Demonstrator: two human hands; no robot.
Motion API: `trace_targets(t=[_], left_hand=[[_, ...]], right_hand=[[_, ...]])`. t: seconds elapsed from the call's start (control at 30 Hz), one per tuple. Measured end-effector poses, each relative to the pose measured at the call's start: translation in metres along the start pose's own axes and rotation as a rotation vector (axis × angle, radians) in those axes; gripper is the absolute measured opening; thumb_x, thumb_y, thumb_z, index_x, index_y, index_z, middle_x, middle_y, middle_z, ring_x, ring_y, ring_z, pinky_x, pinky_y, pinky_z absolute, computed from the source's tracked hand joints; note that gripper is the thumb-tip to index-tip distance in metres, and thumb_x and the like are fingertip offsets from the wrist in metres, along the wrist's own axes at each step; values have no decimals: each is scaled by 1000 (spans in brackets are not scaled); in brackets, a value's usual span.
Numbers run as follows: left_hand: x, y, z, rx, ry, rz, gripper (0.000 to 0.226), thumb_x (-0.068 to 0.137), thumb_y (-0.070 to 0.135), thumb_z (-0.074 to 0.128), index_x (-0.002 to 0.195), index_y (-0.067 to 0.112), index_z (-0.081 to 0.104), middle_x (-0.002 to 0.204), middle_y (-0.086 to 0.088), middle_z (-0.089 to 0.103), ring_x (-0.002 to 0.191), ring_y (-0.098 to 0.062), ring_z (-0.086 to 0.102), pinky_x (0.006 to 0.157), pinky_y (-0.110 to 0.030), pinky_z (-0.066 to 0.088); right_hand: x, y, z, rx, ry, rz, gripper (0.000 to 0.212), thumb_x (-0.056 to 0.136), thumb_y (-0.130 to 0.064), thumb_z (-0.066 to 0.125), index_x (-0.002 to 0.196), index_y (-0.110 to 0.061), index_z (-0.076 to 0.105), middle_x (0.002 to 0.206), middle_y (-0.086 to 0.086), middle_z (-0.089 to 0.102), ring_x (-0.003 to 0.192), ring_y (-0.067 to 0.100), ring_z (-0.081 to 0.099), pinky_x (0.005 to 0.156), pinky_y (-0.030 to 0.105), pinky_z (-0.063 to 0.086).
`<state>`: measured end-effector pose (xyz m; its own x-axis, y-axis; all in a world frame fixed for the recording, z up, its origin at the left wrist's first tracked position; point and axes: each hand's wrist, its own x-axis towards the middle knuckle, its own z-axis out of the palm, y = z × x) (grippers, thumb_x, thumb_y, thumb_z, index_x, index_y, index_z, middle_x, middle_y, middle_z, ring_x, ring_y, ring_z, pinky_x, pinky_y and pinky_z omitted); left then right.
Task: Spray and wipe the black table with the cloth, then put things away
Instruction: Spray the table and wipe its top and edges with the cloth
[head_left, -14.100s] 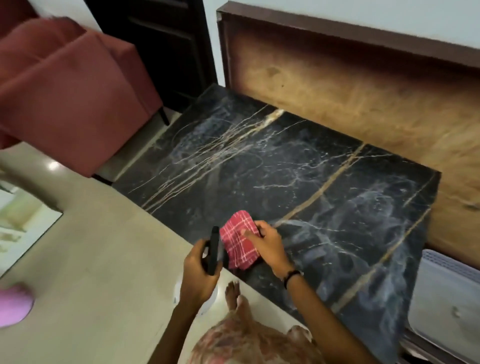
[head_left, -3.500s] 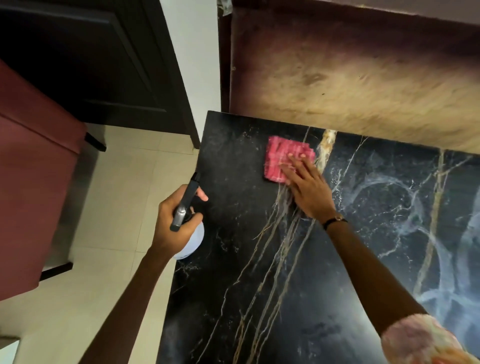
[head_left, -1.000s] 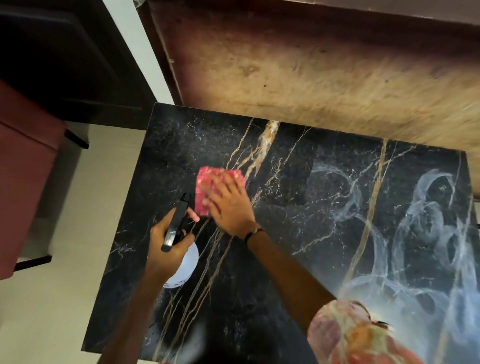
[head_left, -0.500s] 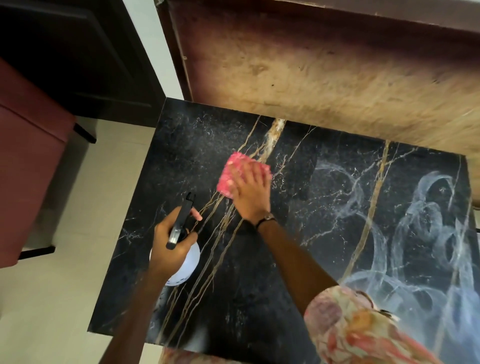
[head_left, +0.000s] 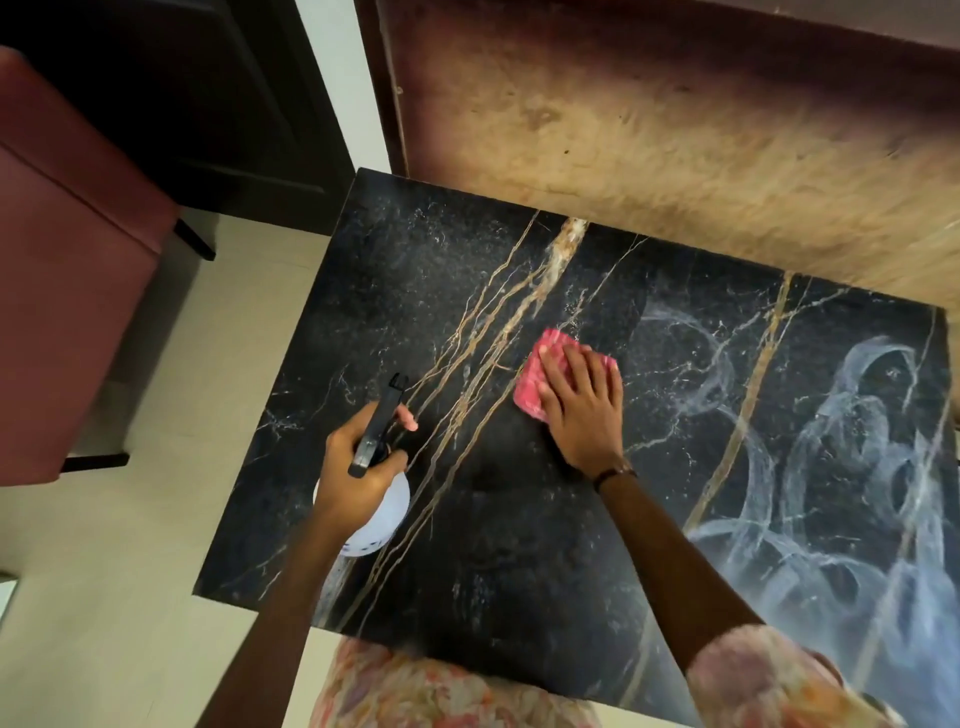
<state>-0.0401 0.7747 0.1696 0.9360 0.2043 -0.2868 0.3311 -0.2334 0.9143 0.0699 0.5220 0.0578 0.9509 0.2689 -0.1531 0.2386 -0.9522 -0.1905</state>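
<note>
Obscured items first. The red cloth (head_left: 532, 376) lies largely under the right hand (head_left: 582, 402); only its left and upper edges show, so its fold and pattern cannot be judged. The white body of the spray bottle (head_left: 382, 514) is mostly covered by the left hand (head_left: 358, 478). Dark marks near the bottle's lower edge may be print, but they are too small to read. The near right part of the black table (head_left: 415, 270) is cut off by a patterned sleeve (head_left: 769, 675) and by the frame edge.

Surface: the table top is black marble with gold and white veins. Pale, cloudy swirl streaks cover its right portion; the left portion looks darker and cleaner.

Room: a brown wooden panel (head_left: 675, 145) stands along the table's far edge. A dark red chair (head_left: 67, 270) stands to the left on a light tiled floor (head_left: 130, 623), with a dark door (head_left: 182, 88) behind it.

Grip: the right hand lies flat, fingers spread, palm pressing the cloth onto the table near its middle. The left hand is wrapped around the bottle's neck below the black trigger head (head_left: 379, 423), one finger extended forward beside the trigger, holding the bottle over the table's left side. A dark band (head_left: 613, 474) sits on the right wrist.
</note>
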Motion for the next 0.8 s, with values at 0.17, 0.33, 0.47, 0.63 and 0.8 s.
trace_targets(t=[0.17,0.33,0.47,0.63,0.8], left_hand=[[-7,1,9,0,-4,50,27,77,-5,58,94,15,61,76,21,66,65,1,62,68,-19,52],[-16,3,14,-16,-8,44,32,77,-10,58,90,19,60,60,21,61,55,3,57,58,-6,43],[-19,2,4,11,-45,68,25,74,0,54,92,16,60,67,21,63,61,2,60,66,-17,44],[-30,-2,-5,-23,49,-70,26,84,-11,56,82,15,57,51,14,57,69,-21,66,84,-42,51],[-45,-22,-25,-91,25,-122,33,82,-15,50,69,15,59,42,7,53,39,-7,44,50,-17,42]], right_hand=[[8,-83,14,-58,-22,-167,53,97,-46,17,145,-29,34,152,9,35,141,35,26,112,57,0],[-81,-86,27,-29,-139,-440,48,102,-47,12,146,-36,28,149,1,40,142,28,27,116,52,10],[-101,-18,18,-73,-118,-414,46,102,-49,13,147,-40,18,152,1,36,143,26,26,116,51,14],[-50,-29,13,-49,-45,-149,49,101,-48,19,146,-33,27,151,5,37,141,29,27,116,52,13],[-48,-116,32,-66,-52,-244,50,98,-48,21,144,-32,34,151,6,38,141,33,28,117,57,9]])
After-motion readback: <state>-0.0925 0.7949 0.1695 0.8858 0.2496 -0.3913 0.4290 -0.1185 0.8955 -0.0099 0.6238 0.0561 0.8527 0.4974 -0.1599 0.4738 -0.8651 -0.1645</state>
